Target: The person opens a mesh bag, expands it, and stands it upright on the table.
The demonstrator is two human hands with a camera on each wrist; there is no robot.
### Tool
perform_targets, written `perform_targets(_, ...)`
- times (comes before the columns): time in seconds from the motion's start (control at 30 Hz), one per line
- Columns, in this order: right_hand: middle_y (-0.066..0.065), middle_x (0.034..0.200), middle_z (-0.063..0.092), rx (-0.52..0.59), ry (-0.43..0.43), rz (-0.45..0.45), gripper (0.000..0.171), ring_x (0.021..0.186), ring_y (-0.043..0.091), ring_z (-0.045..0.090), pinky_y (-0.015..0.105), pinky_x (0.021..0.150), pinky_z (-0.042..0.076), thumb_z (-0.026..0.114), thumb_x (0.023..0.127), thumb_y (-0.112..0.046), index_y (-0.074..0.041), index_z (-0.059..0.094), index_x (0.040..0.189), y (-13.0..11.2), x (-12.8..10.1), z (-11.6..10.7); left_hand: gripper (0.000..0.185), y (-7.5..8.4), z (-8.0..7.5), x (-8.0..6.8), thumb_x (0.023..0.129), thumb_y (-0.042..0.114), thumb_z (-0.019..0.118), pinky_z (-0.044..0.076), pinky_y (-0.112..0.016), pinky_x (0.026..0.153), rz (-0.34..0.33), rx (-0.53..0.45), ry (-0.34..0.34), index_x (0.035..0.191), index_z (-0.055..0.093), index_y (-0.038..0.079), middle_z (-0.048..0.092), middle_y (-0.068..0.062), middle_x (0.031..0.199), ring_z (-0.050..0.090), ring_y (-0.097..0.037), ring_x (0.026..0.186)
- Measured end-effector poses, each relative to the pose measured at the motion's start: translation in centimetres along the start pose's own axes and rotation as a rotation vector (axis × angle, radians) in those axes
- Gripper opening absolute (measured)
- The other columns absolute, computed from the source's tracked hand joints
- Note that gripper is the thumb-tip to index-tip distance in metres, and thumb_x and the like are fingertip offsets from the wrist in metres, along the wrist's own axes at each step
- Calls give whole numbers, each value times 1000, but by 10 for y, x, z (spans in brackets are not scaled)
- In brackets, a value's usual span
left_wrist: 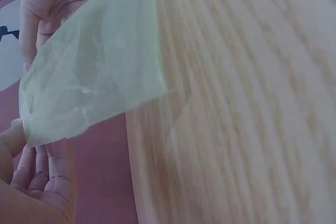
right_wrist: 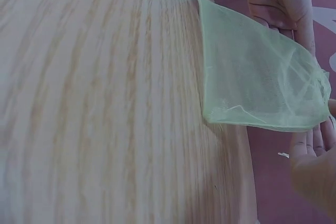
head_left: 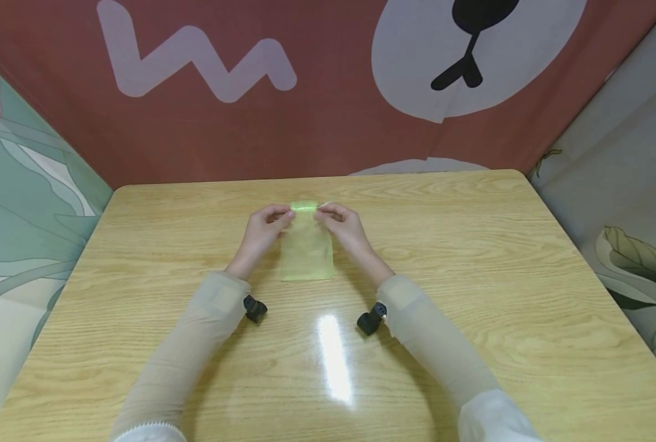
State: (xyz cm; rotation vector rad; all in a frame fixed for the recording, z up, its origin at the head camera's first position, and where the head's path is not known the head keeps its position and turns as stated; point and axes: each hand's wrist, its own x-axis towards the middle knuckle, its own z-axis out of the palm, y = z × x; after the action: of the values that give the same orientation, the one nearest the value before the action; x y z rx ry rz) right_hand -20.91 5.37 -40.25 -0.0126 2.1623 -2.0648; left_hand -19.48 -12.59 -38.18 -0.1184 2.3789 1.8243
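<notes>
A pale yellow-green mesh pouch hangs between both hands, its top edge gathered and shiny, its lower end spread flat. At the upper left corner my left hand pinches it between thumb and fingers. My right hand pinches the opposite top corner, where a thin white cord sticks out. Both wrist views show the sheer pouch slanting from the fingers down towards the tabletop. In the right wrist view, the pouch has a bunched top by the right thumb.
The wood-grain table reaches out on all sides of the hands. Behind it hangs a reddish printed cloth, with patterned fabric at left and right. Small black cameras sit on both wrists. A bright glare lies on the tabletop.
</notes>
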Motion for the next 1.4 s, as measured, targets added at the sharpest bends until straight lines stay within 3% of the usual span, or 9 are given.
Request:
perform_targets(0.17, 14, 121, 63, 13, -2, -16, 31, 90, 2, 59, 14, 79, 50, 64, 92, -17, 2, 61, 117, -1, 0, 1, 36, 1, 1, 0, 96, 25, 58, 51, -16, 72, -6, 11, 0, 124, 60, 3, 62, -15, 121, 58, -10, 92)
perform_targets(0.33, 11, 103, 67, 6, 23, -17, 30, 80, 1, 60, 14, 75, 52, 64, 91, -10, 4, 62, 118, -2, 0, 2, 33, 0, 3, 0, 95, 25, 60, 51, -16, 71, 2, 46, 12, 118, 63, 1, 65, -17, 117, 58, -7, 87)
perform_targets(0.43, 9, 100, 68, -6, 37, -5, 29, 78, 1, 61, 14, 75, 53, 63, 91, -8, 3, 63, 117, -3, -1, 2, 32, 0, 4, 1, 95, 26, 60, 51, -16, 70, 8, 68, 18, 115, 64, 1, 66, -17, 113, 58, -5, 83)
perform_targets(0.7, 11, 120, 65, -11, 41, -13, 26, 84, 2, 59, 18, 79, 53, 64, 92, -16, 3, 66, 108, -3, -3, -1, 32, 0, 3, 0, 94, 28, 61, 53, -20, 72, -8, 46, 38, 111, 65, 1, 67, -13, 108, 58, -7, 83)
perform_targets(1.1, 2, 101, 67, 8, 71, 11, 20, 80, 2, 59, 18, 78, 50, 63, 93, -17, 1, 66, 102, -5, -3, -2, 33, 1, 3, -1, 92, 28, 64, 54, -23, 74, 6, 15, 52, 108, 66, 0, 67, 1, 93, 58, -5, 78)
perform_targets(1.27, -7, 87, 64, 34, 77, 28, 16, 76, 2, 58, 19, 74, 47, 65, 92, -16, -1, 66, 97, -6, -3, -3, 30, 1, 3, -1, 92, 27, 65, 54, -21, 72, 18, 12, 54, 106, 67, 1, 67, -2, 95, 59, -6, 81)
perform_targets(1.4, -6, 86, 65, 53, 65, 51, 13, 77, 3, 60, 18, 74, 50, 64, 92, -14, -2, 66, 96, -7, -3, -5, 29, 1, 1, -1, 91, 26, 65, 54, -21, 74, 18, 8, 51, 106, 66, 1, 67, -5, 100, 60, -6, 83)
